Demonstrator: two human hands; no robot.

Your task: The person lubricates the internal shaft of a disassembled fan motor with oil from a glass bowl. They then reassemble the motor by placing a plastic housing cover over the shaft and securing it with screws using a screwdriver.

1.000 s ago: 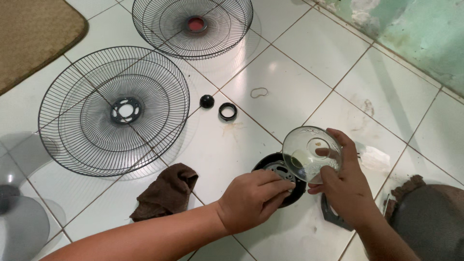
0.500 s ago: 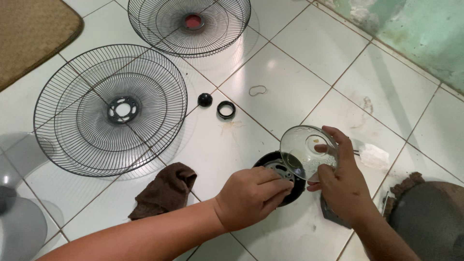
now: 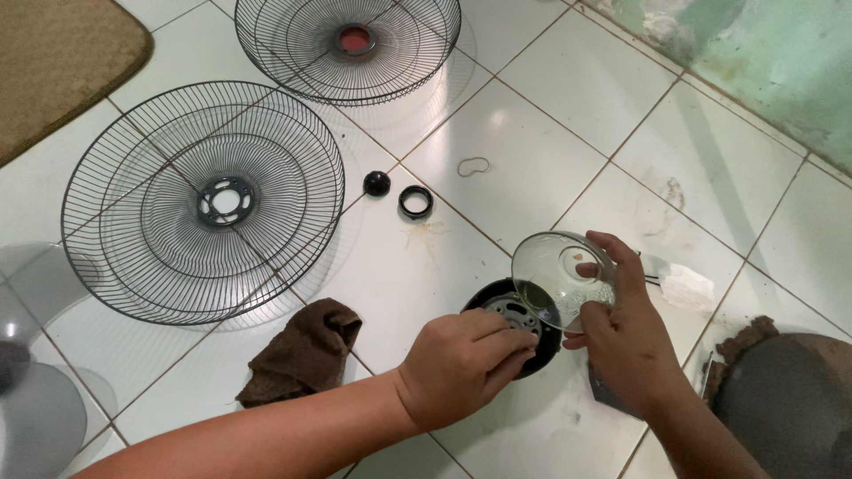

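Observation:
My right hand (image 3: 626, 341) holds a small clear glass bowl (image 3: 559, 277), tilted over a black round fan motor part (image 3: 506, 315) that lies on the white floor tiles. My left hand (image 3: 461, 364) rests on the near side of that black part, fingers curled over its rim. A thin dark liquid sits in the tilted bowl's lower edge.
Two black wire fan guards lie on the floor, one at left (image 3: 204, 200) and one at the top (image 3: 351, 40). A black knob (image 3: 376, 184) and a black ring nut (image 3: 415, 202) lie between them. A brown rag (image 3: 302, 350) lies near my left forearm. A clear fan blade (image 3: 35, 390) is at far left, a dark round base (image 3: 785, 399) at right.
My hands and the bowl have barely shifted; the bowl stays tilted over the black part. The view has moved slightly.

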